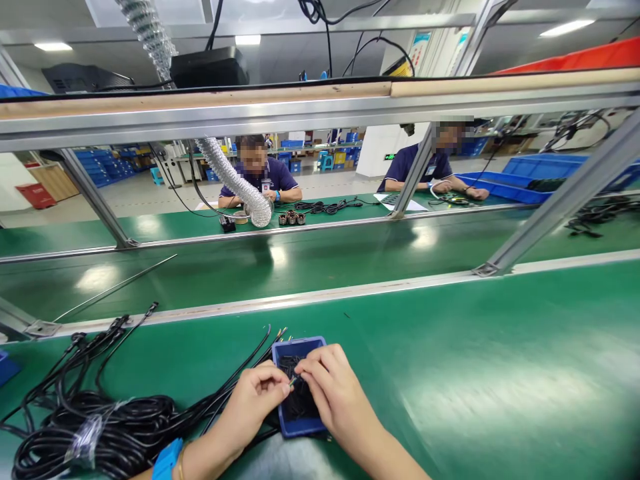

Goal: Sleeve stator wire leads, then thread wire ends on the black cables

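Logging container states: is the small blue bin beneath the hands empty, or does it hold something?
Not empty: many small black pieces show inside the blue bin; how full, I cannot tell.

Worktop [475,367], right side: broad bare lane from blue bin [301,430] up to far edge; passable. Left side: obstructed by coiled black cables [135,427], strands running to the bin. Far edge: metal rail [350,296], slanted post [565,200] at right. Bin mouth: partly covered by left hand [260,395], right hand [335,387].
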{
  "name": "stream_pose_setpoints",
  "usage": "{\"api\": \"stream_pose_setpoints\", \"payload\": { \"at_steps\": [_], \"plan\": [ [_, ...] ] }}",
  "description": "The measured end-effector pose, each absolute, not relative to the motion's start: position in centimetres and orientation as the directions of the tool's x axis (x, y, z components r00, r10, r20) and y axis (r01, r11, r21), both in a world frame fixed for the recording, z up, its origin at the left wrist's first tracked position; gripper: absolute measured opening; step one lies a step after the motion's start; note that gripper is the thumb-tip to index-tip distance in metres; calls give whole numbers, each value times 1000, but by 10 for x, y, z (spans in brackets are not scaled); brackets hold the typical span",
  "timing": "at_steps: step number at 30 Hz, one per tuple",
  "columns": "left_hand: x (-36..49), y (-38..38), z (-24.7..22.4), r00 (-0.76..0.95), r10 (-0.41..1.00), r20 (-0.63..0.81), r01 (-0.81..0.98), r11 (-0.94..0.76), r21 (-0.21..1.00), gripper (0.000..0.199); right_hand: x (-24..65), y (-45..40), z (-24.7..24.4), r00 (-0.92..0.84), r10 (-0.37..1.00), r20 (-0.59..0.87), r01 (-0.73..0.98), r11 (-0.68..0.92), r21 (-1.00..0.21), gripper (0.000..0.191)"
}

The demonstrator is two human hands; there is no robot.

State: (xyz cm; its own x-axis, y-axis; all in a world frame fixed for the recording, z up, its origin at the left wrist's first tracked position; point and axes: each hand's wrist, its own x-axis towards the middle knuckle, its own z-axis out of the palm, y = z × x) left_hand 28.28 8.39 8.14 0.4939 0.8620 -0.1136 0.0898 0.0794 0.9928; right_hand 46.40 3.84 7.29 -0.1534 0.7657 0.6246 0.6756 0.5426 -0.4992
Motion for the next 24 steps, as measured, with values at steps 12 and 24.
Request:
{"api": "stream_pose_setpoints", "payload": {
  "at_steps": [12, 24],
  "plan": [
    [280, 86, 70, 465, 884, -44, 193, -52, 980, 26, 460, 32, 73, -149, 931, 333, 598, 353, -720, 23],
    [281, 83, 80, 498, 851, -167, 177, 89, 980, 32, 454, 38, 78, 174, 983, -57, -218, -18, -976, 35]
  ]
}}
